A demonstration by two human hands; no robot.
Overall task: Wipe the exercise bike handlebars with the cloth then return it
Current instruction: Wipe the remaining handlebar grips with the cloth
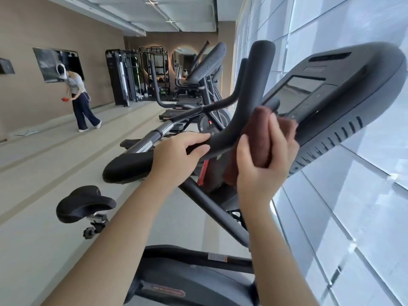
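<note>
One console (331, 93), one curved handlebar (247, 100), one saddle (85, 204), one reddish-brown cloth (262, 138). The right hand (262, 171) clasps the cloth against the handlebar; the left hand (176, 157) grips the bar's lower bend, fingers curled.

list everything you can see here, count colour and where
handlebar: one, dark grey, centre, curving up beside the console
cloth: one, reddish brown, wrapped on the handlebar
console: one, dark grey with a dark screen, upper right
saddle: one, black, lower left
bike frame: one, black, running down from the handlebar
other machines: several, black, in a row behind
weight racks: at least two, black, far wall
other person: one, grey top, dark trousers, left by the wall
windows: pale panes, right side
left hand: gripping the handlebar, bare
right hand: closed on the cloth
</note>
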